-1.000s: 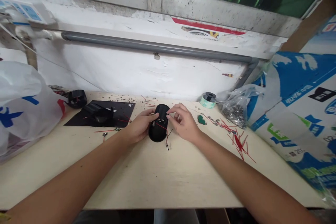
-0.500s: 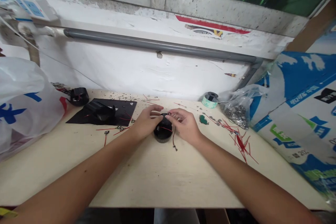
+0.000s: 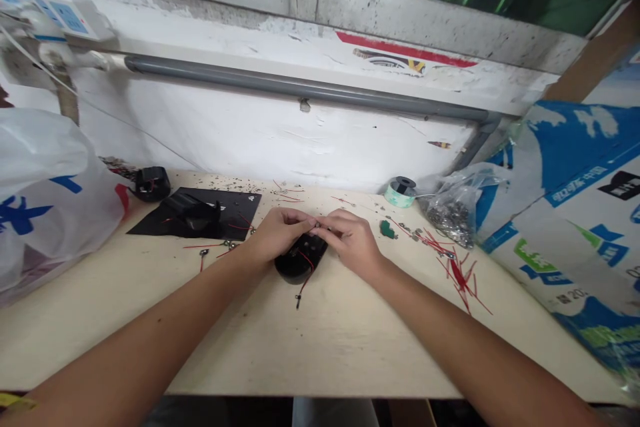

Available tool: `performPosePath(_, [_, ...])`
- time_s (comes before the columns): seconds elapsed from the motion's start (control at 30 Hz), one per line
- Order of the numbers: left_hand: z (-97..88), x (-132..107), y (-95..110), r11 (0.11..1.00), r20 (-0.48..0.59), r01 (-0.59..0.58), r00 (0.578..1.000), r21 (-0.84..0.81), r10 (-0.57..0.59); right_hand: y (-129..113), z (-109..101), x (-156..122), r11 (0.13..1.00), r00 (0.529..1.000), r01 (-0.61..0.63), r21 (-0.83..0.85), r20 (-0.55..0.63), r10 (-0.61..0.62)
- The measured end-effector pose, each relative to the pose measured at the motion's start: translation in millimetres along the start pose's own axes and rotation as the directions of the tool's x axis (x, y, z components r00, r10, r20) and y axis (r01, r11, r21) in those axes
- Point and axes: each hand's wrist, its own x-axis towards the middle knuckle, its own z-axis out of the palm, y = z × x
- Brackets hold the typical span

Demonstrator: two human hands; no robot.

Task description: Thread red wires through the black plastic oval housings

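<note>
A black, rounded plastic housing point(image 3: 294, 268) lies on the table between my hands, slanting with its near end to the left. My left hand point(image 3: 281, 235) is closed on the housing's far left side. Thumb and fingertips of my right hand point(image 3: 349, 237) are pinched together at its far end, on a tiny metal piece point(image 3: 317, 226) that is too small to name. Across the housing runs a thin red wire point(image 3: 311, 263). It hangs over the near edge and ends in a small metal terminal point(image 3: 299, 300) on the table.
Left of my hands, a second black housing point(image 3: 193, 212) sits on a black sheet point(image 3: 237, 203), with another point(image 3: 153, 183) behind. Red wires point(image 3: 461, 275) and a green piece point(image 3: 387, 229) lie right, near a spool point(image 3: 400, 192) and a bag of metal parts point(image 3: 453, 213). A white bag point(image 3: 45, 207) stands left.
The housing has turned, its near end swinging left and toward me. Its hanging wire has shifted from the right side to the front. My hands have come together at the far end.
</note>
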Motion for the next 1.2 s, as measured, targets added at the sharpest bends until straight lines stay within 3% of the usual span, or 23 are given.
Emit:
performPosePath(0.2, [-1.6, 1, 0, 0.999, 0.038, -0.019, 0.999, 0.026, 0.018, -1, 0, -1, 1.0, 1.0, 0.022, 0.005, 0.005, -0.022])
performPosePath(0.6, [-2.1, 1, -4, 0.979, 0.002, -0.103, 0.995, 0.178, 0.104, -7, 1, -1, 0.997, 0.999, 0.053, -0.048, 0.006, -0.053])
performPosePath(1.2, [-7.3, 7, -16, 0.964, 0.013, -0.172, 0.985, 0.202, 0.173, -11, 6, -4, 0.998, 0.998, 0.055, -0.038, -0.034, -0.057])
